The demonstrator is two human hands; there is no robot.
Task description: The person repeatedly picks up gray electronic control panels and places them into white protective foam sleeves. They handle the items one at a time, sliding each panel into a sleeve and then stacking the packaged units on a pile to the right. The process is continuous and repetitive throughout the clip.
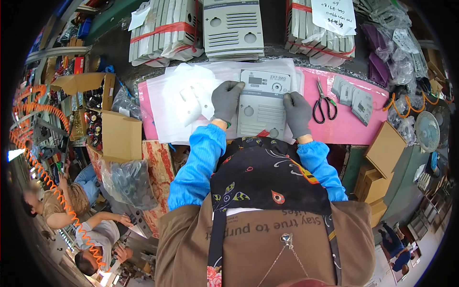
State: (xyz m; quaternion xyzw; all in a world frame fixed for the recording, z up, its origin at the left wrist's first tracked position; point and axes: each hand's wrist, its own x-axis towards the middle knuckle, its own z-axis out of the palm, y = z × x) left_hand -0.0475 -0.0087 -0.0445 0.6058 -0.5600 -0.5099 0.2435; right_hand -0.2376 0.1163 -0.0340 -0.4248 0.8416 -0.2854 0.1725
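A grey metal front panel with vent slots and round holes lies in front of me on white sheeting. A printed label with a dark window and a dial mark covers its upper part. My left hand, in a grey glove, pinches the upper left edge, by the label. At the right edge, just below the label's corner, my right hand is closed with its thumb against the panel. Whether the fingertips also touch the label, I cannot tell. A bit of red tape shows near the panel's lower edge.
Black-handled scissors and spare labels lie right on the pink sheet. Crumpled white backing paper sits left. Behind are a panel stack and taped bundles. An open carton stands left; co-workers sit beyond.
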